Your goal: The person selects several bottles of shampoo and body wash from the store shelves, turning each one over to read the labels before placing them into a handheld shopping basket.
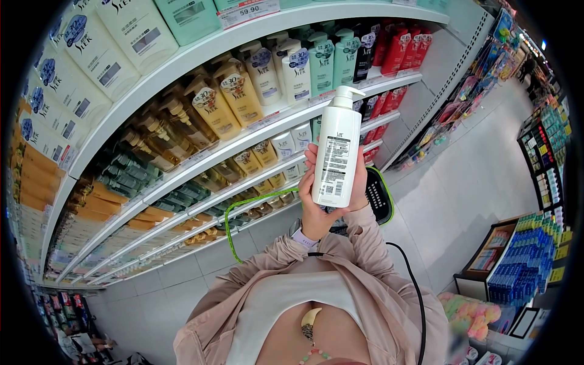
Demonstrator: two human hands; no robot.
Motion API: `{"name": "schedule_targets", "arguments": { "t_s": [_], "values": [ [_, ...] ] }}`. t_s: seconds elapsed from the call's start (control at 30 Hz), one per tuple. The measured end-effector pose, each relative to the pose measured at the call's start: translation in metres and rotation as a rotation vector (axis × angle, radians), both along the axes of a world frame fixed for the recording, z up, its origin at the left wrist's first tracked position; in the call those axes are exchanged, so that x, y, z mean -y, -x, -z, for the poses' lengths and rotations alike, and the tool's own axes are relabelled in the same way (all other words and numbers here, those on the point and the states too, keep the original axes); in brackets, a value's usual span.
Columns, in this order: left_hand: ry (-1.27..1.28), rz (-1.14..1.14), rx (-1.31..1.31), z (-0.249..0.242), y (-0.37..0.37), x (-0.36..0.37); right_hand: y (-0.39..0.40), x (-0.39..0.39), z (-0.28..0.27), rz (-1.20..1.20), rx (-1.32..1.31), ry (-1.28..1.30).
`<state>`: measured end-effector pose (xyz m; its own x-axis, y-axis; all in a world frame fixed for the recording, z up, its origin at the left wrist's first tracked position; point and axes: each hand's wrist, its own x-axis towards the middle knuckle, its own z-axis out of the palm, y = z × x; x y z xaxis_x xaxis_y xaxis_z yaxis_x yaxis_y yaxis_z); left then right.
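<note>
A white pump bottle [336,158] stands upright in front of me, its back label of small print and barcode facing me. My left hand [313,207] wraps its lower left side, fingers partly behind it. On the other side my right hand [359,185] supports it, with most of its fingers hidden behind the bottle. A watch [298,232] is on my left wrist. Behind the bottle, rows of similar pump bottles [297,72] line the shelf, in white, mint, yellow and red.
Curved white shelves [261,126] run along the left and front, with a price tag [248,12] above. A black basket with a green rim [382,194] sits below my hands. A black cable [420,292] hangs at my right. Displays of blue packages [517,267] stand farther right.
</note>
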<state>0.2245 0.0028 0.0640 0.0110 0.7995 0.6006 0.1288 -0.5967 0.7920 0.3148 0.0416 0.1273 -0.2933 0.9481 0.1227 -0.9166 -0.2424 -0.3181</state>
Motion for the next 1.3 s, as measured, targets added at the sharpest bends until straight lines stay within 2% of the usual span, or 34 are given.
{"name": "schedule_targets", "arguments": {
  "t_s": [0.27, 0.33, 0.4, 0.47, 0.5, 0.53, 0.6, 0.63, 0.67, 0.73, 0.77, 0.87, 0.9, 0.93, 1.0, 1.07, 1.13, 1.23, 1.3],
  "values": [
    [0.19, 0.082, 0.057, 0.022, -0.011, -0.004, -0.016, -0.013, 0.036, 0.027, 0.106, 0.045],
    [0.419, 0.186, 0.275, 0.035, -0.016, -0.006, -0.022, -0.017, 0.057, 0.072, 0.221, 0.04],
    [0.42, 0.143, 0.306, 0.041, -0.018, -0.009, -0.028, -0.016, 0.076, 0.12, 0.209, 0.087],
    [0.624, 0.196, 0.064, 0.039, -0.012, -0.015, -0.037, -0.013, 0.103, 0.178, 0.376, 0.203],
    [0.629, 0.202, 0.183, 0.049, -0.018, -0.017, -0.039, -0.009, 0.103, 0.208, 0.494, 0.302],
    [0.639, 0.204, 0.177, 0.061, -0.02, -0.017, -0.041, -0.007, 0.108, 0.21, 0.488, 0.312],
    [0.863, 0.261, 0.171, 0.081, -0.023, -0.015, -0.044, -0.003, 0.123, 0.246, 0.745, 0.269],
    [1.036, 0.404, 0.22, 0.089, -0.022, -0.014, -0.047, -0.002, 0.131, 0.208, 0.774, 0.291],
    [1.057, 0.405, 0.213, 0.098, -0.022, -0.012, -0.048, -0.002, 0.141, 0.207, 0.767, 0.312],
    [1.393, 0.366, 0.329, 0.114, -0.024, -0.009, -0.051, -0.001, 0.171, 0.156, 0.892, 0.385],
    [1.461, 0.35, 0.325, 0.123, -0.025, -0.008, -0.054, 0.002, 0.187, 0.122, 0.877, 0.403],
    [1.47, 0.438, 0.294, 0.157, -0.019, -0.004, -0.065, 0.013, 0.204, 0.02, 0.942, 0.403],
    [1.369, 0.476, 0.059, 0.157, -0.019, -0.001, -0.069, 0.017, 0.19, -0.049, 1.039, 0.497],
    [1.406, 0.485, 0.045, 0.171, -0.021, 0.005, -0.072, 0.024, 0.206, -0.053, 1.023, 0.537],
    [1.74, 0.311, 0.486, 0.2, -0.023, 0.015, -0.078, 0.034, 0.259, -0.154, 0.994, 0.427],
    [1.84, 0.245, 0.446, 0.208, -0.031, 0.021, -0.08, 0.052, 0.324, -0.171, 1.207, 0.458],
    [1.897, 0.242, 0.42, 0.226, -0.039, 0.026, -0.09, 0.058, 0.325, -0.265, 1.159, 0.581],
    [1.949, 0.255, 0.345, 0.26, -0.052, 0.027, -0.101, 0.064, 0.356, -0.31, 1.188, 0.699],
    [1.991, 0.252, 0.237, 0.291, -0.059, 0.024, -0.116, 0.056, 0.375, -0.426, 1.04, 0.816]
  ]
}}
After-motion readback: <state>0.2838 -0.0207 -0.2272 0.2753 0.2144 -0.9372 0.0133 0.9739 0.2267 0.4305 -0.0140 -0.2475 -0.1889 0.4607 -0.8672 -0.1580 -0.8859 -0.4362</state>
